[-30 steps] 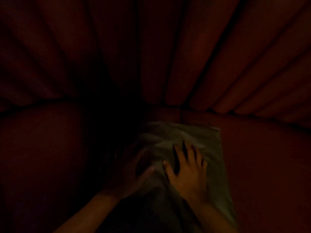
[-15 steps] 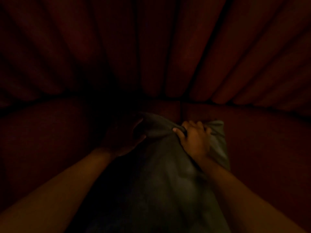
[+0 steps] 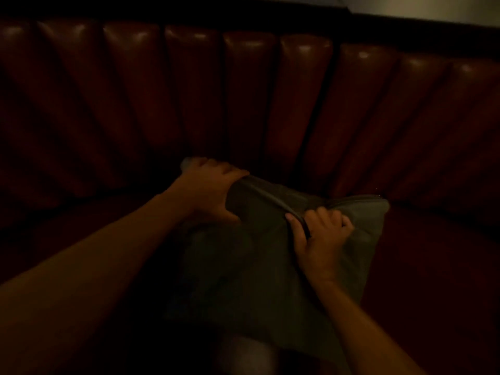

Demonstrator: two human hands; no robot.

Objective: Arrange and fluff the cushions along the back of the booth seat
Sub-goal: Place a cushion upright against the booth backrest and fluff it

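A grey-green cushion [image 3: 257, 266] lies on the dark red booth seat [image 3: 433, 266], its far edge close to the channelled backrest [image 3: 249, 98]. My left hand [image 3: 208, 190] grips the cushion's far left corner. My right hand [image 3: 322, 236] clutches a bunched fold of fabric near the far right corner. The cloth between both hands is pulled into a taut ridge. The light is very dim, so the cushion's near edge is hard to make out.
The padded leather backrest curves around the far side and to the right. A dark ledge and a pale wall [image 3: 433, 6] run above it. Something pale [image 3: 243, 353] shows at the bottom edge below the cushion.
Both hands went from pressing flat on the cushion to gripping its far edge. The view has tilted up, showing the top of the backrest, and the cushion's far edge is lifted.
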